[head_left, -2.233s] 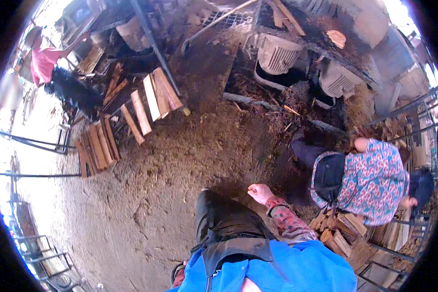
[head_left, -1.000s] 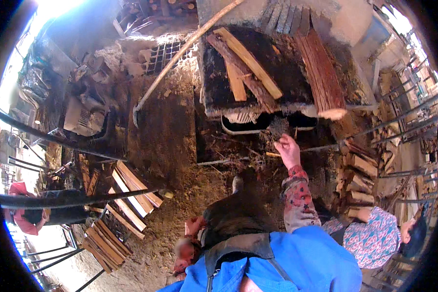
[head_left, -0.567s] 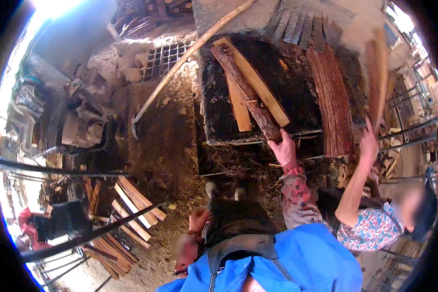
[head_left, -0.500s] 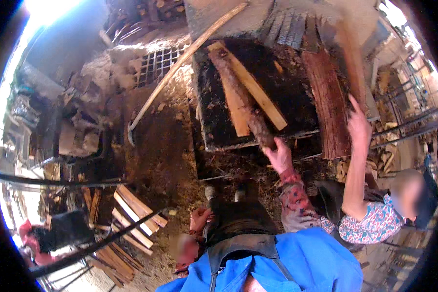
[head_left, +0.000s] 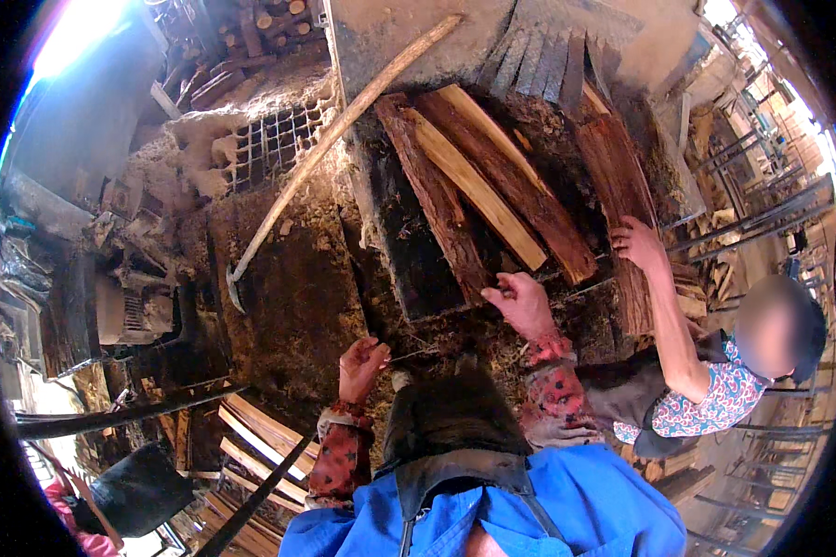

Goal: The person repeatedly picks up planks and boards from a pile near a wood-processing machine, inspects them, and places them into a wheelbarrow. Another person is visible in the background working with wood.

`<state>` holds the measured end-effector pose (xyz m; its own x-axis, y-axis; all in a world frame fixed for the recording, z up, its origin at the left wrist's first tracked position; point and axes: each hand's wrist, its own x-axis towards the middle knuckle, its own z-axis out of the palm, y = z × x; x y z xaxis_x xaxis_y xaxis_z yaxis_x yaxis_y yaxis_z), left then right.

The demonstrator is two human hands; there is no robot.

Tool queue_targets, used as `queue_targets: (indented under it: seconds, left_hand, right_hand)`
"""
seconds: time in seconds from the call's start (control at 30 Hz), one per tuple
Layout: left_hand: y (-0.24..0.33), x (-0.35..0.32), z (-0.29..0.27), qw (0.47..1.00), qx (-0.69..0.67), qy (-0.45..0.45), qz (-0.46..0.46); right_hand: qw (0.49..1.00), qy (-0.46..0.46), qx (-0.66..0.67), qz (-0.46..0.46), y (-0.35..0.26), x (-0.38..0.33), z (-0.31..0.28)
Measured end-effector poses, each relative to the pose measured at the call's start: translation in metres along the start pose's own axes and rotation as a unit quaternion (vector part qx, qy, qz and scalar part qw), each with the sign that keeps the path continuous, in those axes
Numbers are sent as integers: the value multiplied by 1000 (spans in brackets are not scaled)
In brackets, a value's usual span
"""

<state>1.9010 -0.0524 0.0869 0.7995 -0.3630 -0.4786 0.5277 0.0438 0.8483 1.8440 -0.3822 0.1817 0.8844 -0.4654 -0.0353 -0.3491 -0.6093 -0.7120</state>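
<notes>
Three rough wood slabs lie slantwise on a dark work table (head_left: 418, 283): a bark-covered slab (head_left: 429, 190) at the left, a pale-faced slab (head_left: 480, 190) in the middle and a brown bark slab (head_left: 539, 209) at the right. My right hand (head_left: 524, 304), thumb and fingers apart, is just beside the near end of the left slab; whether it touches is unclear. My left hand (head_left: 362, 368) is over the floor in front of me, fingers loosely curled but apart, nothing visible in it. A co-worker's hand (head_left: 639, 245) rests on a wide bark slab (head_left: 618, 176) further right.
A long curved wooden handle with a metal hook (head_left: 344, 121) leans across the table's left edge. Left of it is a metal grate (head_left: 274, 144) amid sawdust. Cut boards (head_left: 265, 432) are stacked at lower left near dark bars (head_left: 130, 406). The co-worker (head_left: 706, 399) stands close at my right.
The slabs on the table have turned and spread apart, showing more bark. My right hand has come off the slab's end. My left hand has risen forward. The co-worker's hand has come down onto the wide slab.
</notes>
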Motion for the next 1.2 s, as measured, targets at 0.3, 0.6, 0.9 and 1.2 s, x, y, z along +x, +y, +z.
queue_targets:
  seconds: [0.3,0.6,0.9,1.2]
  left_hand:
    - [72,47,91,986,98,-21,134]
    - [93,155,169,915,314,106,231]
    - [77,174,203,916,228,159,289]
    - [56,174,183,938,105,100,316]
  right_hand:
    - [968,168,-164,-85,63,110,-60]
    - [979,-11,-186,78,93,173,-73]
    - [978,50,-190,-71,41,153,-53]
    - [977,5,-148,-150,18,101,-13]
